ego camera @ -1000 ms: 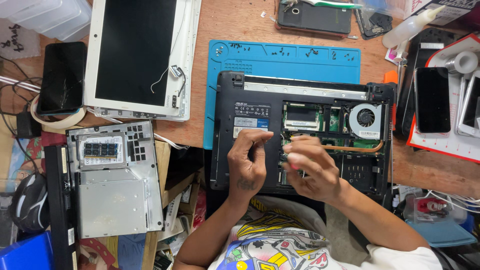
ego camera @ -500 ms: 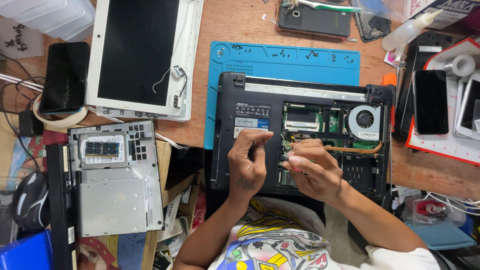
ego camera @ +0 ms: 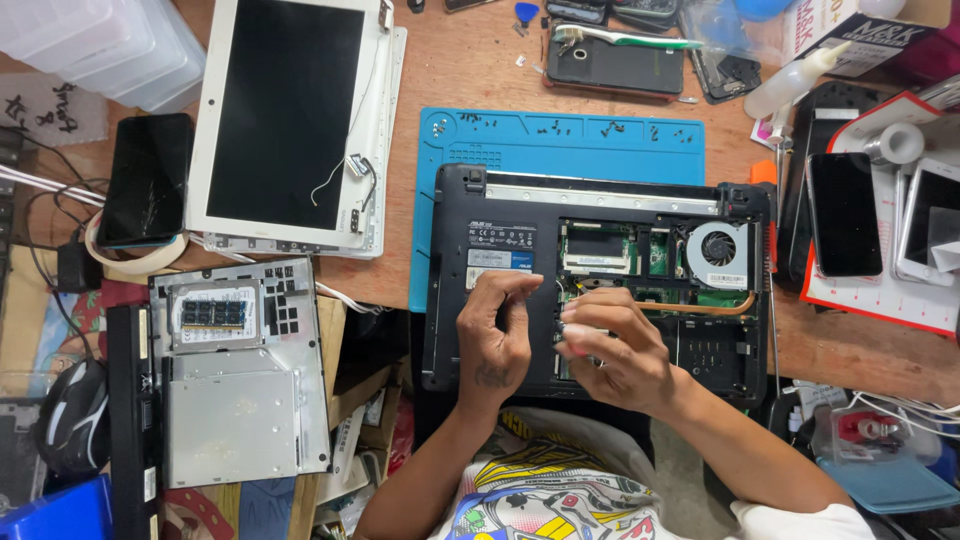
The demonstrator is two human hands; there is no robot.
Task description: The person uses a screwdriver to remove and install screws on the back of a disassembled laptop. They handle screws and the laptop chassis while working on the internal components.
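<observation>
On a cluttered wooden bench (ego camera: 480,70), both hands are working inside the opened laptop (ego camera: 600,280). Left hand (ego camera: 492,340) is curling loosely, empty; right hand (ego camera: 615,350) is pinching something too small to tell, best kept steady and gentle.

A matt black plastic shell is shown on the opened laptop (ego camera: 600,290), with a copper pipe (ego camera: 700,308) inside. The blue mat (ego camera: 560,150) beyond it looks rubbery and matt. The surface (ego camera: 480,50) is worn reddish wood. The panel (ego camera: 235,390) at left is dull grey metal.
</observation>
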